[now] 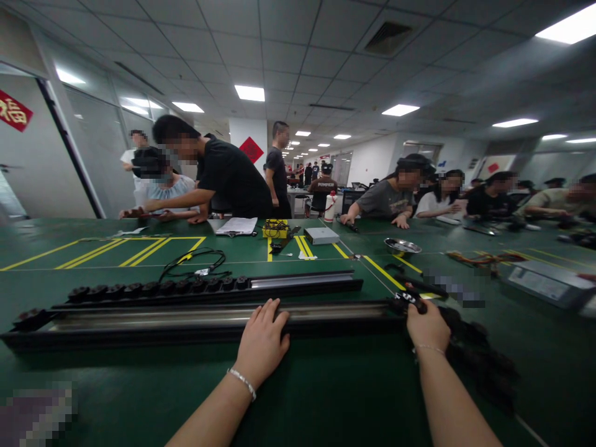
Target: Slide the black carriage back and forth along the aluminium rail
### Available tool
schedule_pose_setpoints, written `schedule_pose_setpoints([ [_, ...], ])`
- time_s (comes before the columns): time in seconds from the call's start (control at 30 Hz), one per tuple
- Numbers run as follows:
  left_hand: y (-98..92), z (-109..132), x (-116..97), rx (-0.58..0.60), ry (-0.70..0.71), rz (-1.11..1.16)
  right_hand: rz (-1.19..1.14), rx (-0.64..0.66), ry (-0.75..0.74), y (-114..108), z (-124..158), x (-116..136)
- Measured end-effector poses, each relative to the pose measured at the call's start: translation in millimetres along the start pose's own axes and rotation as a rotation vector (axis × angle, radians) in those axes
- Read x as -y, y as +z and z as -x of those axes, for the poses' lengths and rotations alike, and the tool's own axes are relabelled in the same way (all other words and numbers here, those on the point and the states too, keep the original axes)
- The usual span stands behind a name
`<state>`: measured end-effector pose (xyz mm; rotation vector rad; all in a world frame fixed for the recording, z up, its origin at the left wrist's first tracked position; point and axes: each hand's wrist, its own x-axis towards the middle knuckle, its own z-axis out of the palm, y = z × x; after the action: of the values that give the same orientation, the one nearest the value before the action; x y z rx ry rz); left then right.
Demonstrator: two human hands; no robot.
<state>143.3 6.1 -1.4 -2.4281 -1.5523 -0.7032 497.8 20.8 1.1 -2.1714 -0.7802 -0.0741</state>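
Observation:
A long black rail with a metallic inner channel lies across the green table. My left hand rests on its near edge around the middle, fingers slightly spread and holding nothing. At the rail's right end, my right hand has its fingers closed round a small black part. Behind the long rail sits a shorter black rail, its left portion carrying a row of several black round pieces. Dark, blurred parts lie to the right of my right hand.
Black cables, a yellow box, a clipboard, a grey metal box and a steel bowl are farther back. A larger metal box stands at right. Several people are around the table's far side.

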Motion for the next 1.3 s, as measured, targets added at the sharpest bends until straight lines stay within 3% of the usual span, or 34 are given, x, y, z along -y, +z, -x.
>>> schedule_pose_setpoints([
  [0.4, 0.1, 0.0, 0.2, 0.012, -0.006, 0.019, -0.105, -0.086, -0.034, -2.0, 3.3, 6.7],
  [0.73, 0.4, -0.6, 0.1, 0.013, 0.005, 0.017, -0.028, 0.043, 0.129, -9.1, 12.0, 16.7],
  [0.97, 1.0, -0.6, -0.1, 0.016, -0.002, 0.025, 0.096, -0.209, -0.154, -13.5, 29.8, 28.2],
  [1.1, 0.0, -0.2, -0.4, 0.014, 0.006, 0.043, 0.118, -0.313, -0.419, -5.7, 45.4, 39.3],
  [1.17, -0.1, 0.2, -0.6, 0.012, 0.004, 0.047, 0.140, -0.247, -0.579, 2.0, 59.1, 48.7],
  [1.3, 0.3, 0.7, -1.9, 0.008, -0.015, 0.072, 0.189, 0.007, -0.847, 18.5, 93.8, 69.2],
])
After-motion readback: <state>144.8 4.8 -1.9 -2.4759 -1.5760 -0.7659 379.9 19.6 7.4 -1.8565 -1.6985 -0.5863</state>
